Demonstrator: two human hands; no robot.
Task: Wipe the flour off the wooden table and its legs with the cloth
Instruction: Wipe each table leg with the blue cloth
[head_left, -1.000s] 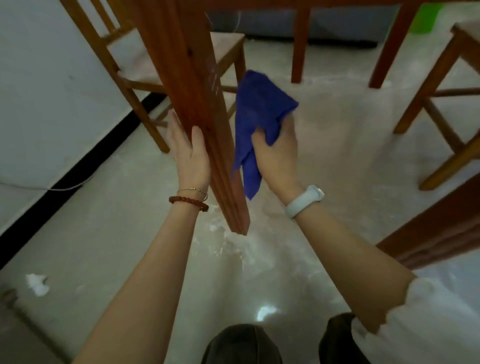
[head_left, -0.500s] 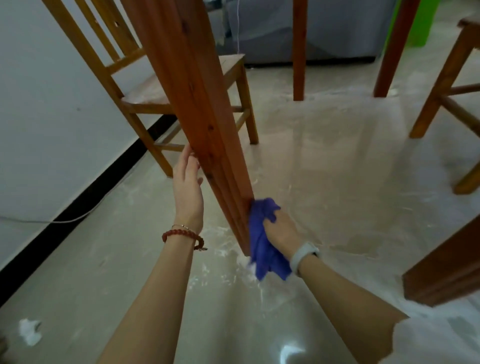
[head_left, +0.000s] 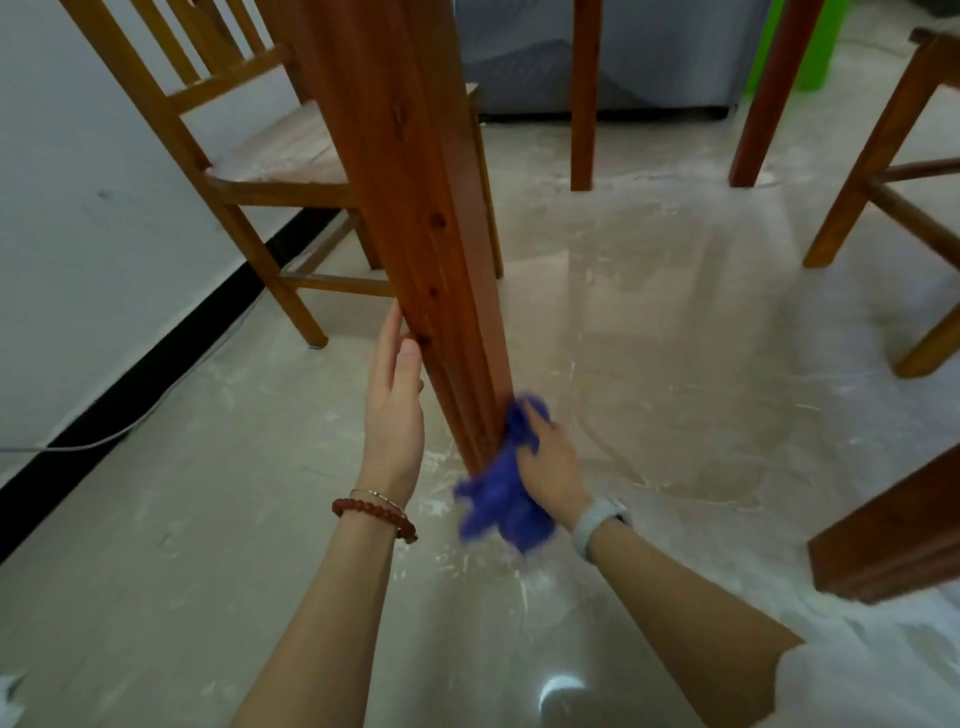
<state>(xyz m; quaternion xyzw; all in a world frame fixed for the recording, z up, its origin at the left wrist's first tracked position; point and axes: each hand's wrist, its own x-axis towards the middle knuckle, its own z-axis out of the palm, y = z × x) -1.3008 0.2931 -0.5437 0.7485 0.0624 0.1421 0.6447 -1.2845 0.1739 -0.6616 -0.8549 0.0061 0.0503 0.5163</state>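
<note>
A reddish wooden table leg (head_left: 415, 208) runs from the top of the view down to the floor at the centre. My right hand (head_left: 550, 467) grips a bunched blue cloth (head_left: 501, 499) and presses it against the leg's right side near its foot. My left hand (head_left: 392, 410) lies flat with straight fingers against the leg's left side, a little higher up. White flour (head_left: 457, 525) is smeared on the floor around the foot of the leg. Two more table legs (head_left: 584, 93) stand farther back.
A wooden chair (head_left: 249, 171) stands behind the leg at the left, by the white wall. Another chair (head_left: 883, 197) is at the right. A dark wooden piece (head_left: 893, 535) juts in at the lower right. A green object (head_left: 795, 47) and grey cover stand at the back.
My right hand has brought the cloth from high on the leg down to its foot. The left hand has slid a little lower on the leg.
</note>
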